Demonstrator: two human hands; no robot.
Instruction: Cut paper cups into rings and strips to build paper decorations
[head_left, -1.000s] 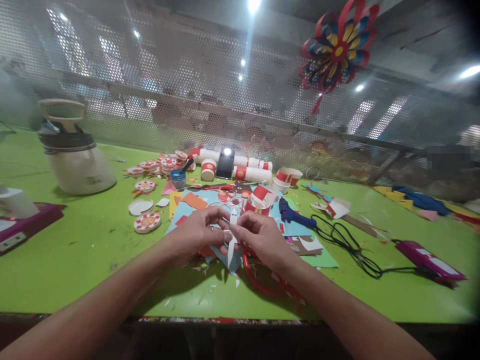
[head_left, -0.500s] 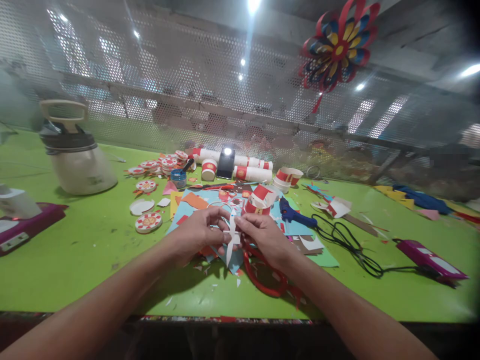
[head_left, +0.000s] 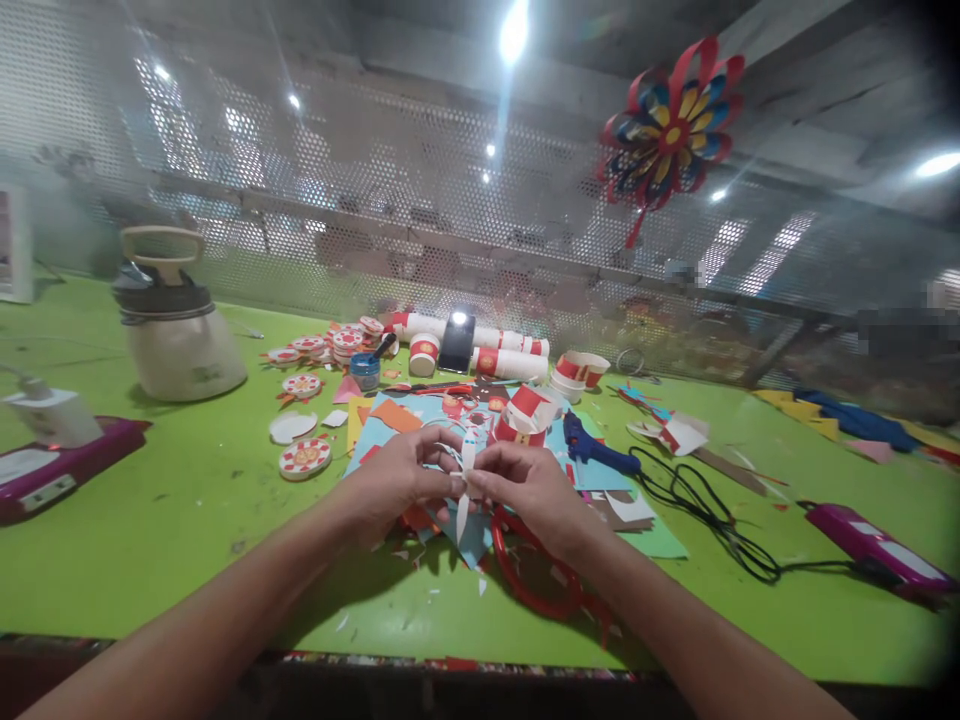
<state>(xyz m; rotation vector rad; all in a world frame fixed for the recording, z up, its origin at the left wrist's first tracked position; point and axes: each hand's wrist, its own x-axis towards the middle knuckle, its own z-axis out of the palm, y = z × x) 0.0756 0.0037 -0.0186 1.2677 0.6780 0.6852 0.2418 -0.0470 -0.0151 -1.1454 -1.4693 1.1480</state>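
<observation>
A narrow white paper piece (head_left: pixel 463 520) with tapered ends stands upright between my hands. My left hand (head_left: pixel 409 475) pinches it near its middle from the left, thumb toward the centre. From the right, my right hand (head_left: pixel 525 485) holds the same piece, with thumb and fingertips closed on it. Red-handled scissors (head_left: pixel 517 580) lie under and beside my right hand. Behind the hands are a cut red and white paper cup (head_left: pixel 523 415) and coloured paper sheets (head_left: pixel 472 535) with scraps.
A blue glue gun (head_left: pixel 600 447) with a black cord lies to the right, near a purple power strip (head_left: pixel 874 545). Decorated discs (head_left: pixel 305 458), a blue jar (head_left: pixel 365 370), paper cups (head_left: pixel 424 353) and a phone (head_left: pixel 457 343) stand behind. At left are a large jug (head_left: pixel 180 340) and another power strip (head_left: pixel 67 475).
The view has tilted upward slightly and shifted, so the table sits lower. My right thumb and fingers have come down to the middle of the paper piece, close to the left fingertips.
</observation>
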